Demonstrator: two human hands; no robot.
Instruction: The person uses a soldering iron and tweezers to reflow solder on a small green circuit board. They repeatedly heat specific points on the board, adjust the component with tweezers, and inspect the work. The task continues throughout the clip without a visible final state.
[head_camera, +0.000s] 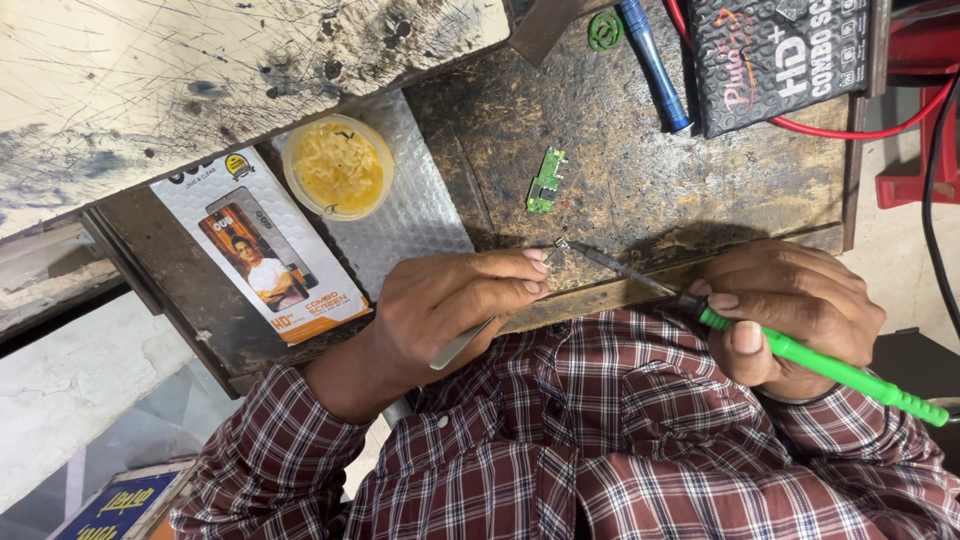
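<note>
Two hands: L hand (450, 305) steel tweezers (470, 340), R hand (790, 310) green iron (830, 368).

Green-handled soldering iron (800, 352), steel tweezers (470, 340)

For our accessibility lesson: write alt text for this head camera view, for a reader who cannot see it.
Seen from above, a person's left hand holds metal tweezers and the right hand a green-handled soldering iron, their tips meeting at a worn workbench's edge. A small green circuit board and a tub of yellow paste lie beyond.

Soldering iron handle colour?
Bright green, on the soldering iron held in the right hand; clearest in the head view.
</note>
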